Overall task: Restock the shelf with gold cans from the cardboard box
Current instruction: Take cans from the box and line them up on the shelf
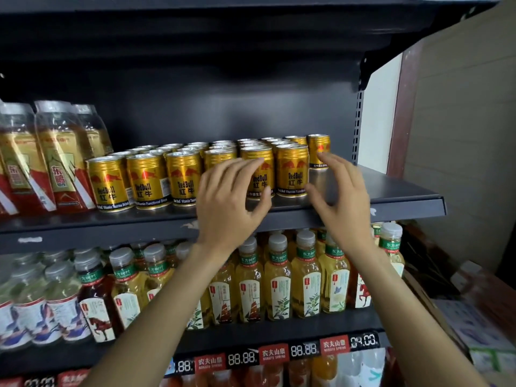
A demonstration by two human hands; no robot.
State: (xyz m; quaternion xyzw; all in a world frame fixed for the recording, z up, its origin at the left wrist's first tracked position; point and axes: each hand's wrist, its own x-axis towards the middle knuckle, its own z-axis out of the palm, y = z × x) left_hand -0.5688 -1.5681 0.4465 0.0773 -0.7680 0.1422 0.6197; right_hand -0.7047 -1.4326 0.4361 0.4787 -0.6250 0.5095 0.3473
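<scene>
Several gold cans (184, 177) stand in rows on the dark shelf (405, 196), filling it from the left to near its right end. A lone gold can (319, 148) stands at the far right of the block. My left hand (231, 199) hovers in front of the front row with fingers loosely curved and holds nothing; its fingertips are close to one front can (258, 163). My right hand (339, 191) is raised beside the rightmost front can (293, 171), fingers spread and relaxed, its fingertips near the lone can. The cardboard box is not clearly in view.
Tall bottles with red and gold labels (53, 155) stand left of the cans. The lower shelf holds several tea bottles (279, 280) above price tags (304, 350). A bare stretch of shelf lies right of the cans. Packages (480, 325) are stacked at the lower right.
</scene>
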